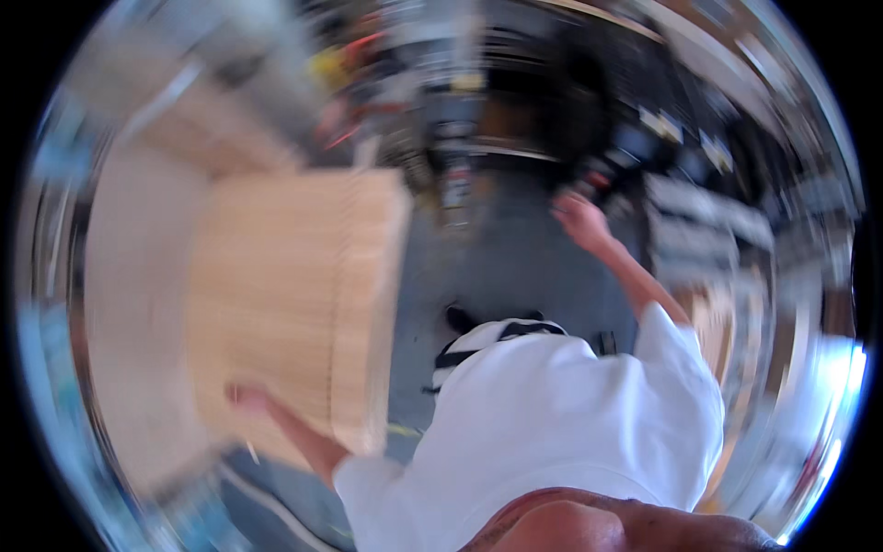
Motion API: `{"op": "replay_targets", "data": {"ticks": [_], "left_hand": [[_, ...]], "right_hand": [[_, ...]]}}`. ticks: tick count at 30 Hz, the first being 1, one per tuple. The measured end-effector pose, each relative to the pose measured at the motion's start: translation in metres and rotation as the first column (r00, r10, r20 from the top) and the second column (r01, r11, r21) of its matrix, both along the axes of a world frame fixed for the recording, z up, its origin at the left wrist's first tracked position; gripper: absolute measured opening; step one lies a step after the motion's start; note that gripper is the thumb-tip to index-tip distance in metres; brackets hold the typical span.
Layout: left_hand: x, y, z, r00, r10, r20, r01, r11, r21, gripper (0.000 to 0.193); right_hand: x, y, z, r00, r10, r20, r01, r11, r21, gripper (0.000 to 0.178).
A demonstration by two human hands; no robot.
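Left hand [248, 397] over wooden surface [276, 267], right hand [581, 219] above grey floor [506, 262]; grips blurred, unclear.

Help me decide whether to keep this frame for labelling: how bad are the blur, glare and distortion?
Head view: motion blur smears the left hand, the right hand and the pale wooden slab; head view: the white shirt is clearer; head view: glare bleaches patches near the lower right rim; head view: fisheye bending curves edges, with black corners.
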State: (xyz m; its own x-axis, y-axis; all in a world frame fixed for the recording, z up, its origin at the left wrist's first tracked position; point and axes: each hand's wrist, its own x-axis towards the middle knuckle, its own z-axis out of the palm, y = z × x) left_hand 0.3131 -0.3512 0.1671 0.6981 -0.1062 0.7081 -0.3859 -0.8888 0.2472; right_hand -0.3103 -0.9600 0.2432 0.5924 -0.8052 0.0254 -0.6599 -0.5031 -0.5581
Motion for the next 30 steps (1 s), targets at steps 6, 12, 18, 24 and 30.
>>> {"op": "replay_targets", "data": {"ticks": [6,12,18,24,30], "left_hand": [[-0.225,-0.306,0.12,0.768,-0.631,-0.111,0.511,0.708,-0.488,0.029],[-0.399,-0.474,0.079,0.063,-0.944,-0.324,0.794,0.244,-0.558,0.029],[-0.501,-0.557,0.061,-0.215,-0.827,-0.52,0.812,0.144,-0.566,0.03],[-0.543,-0.627,0.025,-0.176,-0.826,-0.536,0.957,-0.016,-0.289,0.031],[-0.572,-0.712,0.038,-0.248,-0.805,-0.539,0.954,-0.105,-0.282,0.031]], "right_hand": [[-0.153,0.033,0.02,0.92,-0.343,0.191,0.375,0.911,-0.169,0.028],[-0.368,0.124,0.027,0.578,-0.799,0.165,0.798,0.51,-0.322,0.034],[-0.523,0.301,0.013,-0.052,-0.985,-0.165,0.827,0.051,-0.56,0.037],[-0.538,0.37,-0.002,-0.008,-0.999,-0.038,0.884,0.011,-0.467,0.031],[-0.516,0.329,0.028,0.043,-0.998,0.046,0.853,0.013,-0.521,0.031]]}}
